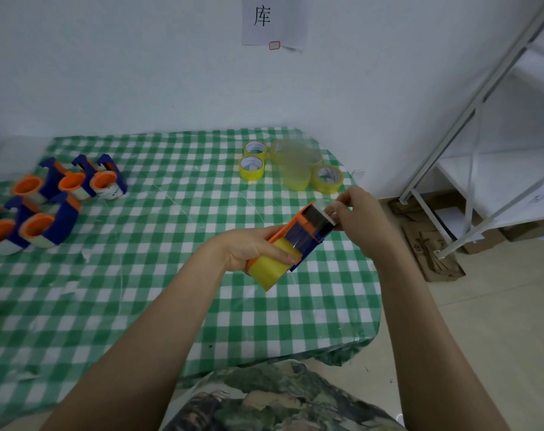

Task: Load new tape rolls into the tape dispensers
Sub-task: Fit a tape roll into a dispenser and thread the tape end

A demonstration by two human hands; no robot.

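Table (140, 290) with a green-check cloth fills most of the view. Shelf rack (470, 126) stands off the table's right side. Flattened cardboard (432, 253) lies on the floor, also right of the table.

On the table's far-left part is a cluster of other dispensers (62, 194) (blue bodies, orange hubs), packed close. At the table's far-right corner are the spare rolls (252, 168), yellow, some of them blurred.

The dispenser (308, 228) is in the air above the table's right-centre, tilted, with its cutter end toward that far-right corner. The yellow roll (270, 269) is mounted in its near end.

Left hand (252, 247) wraps the near end, one digit across the roll, in a firm grasp. Right hand (361, 219) is at the cutter end, over the table's right edge, fingertips pinching the tape end (331, 209).
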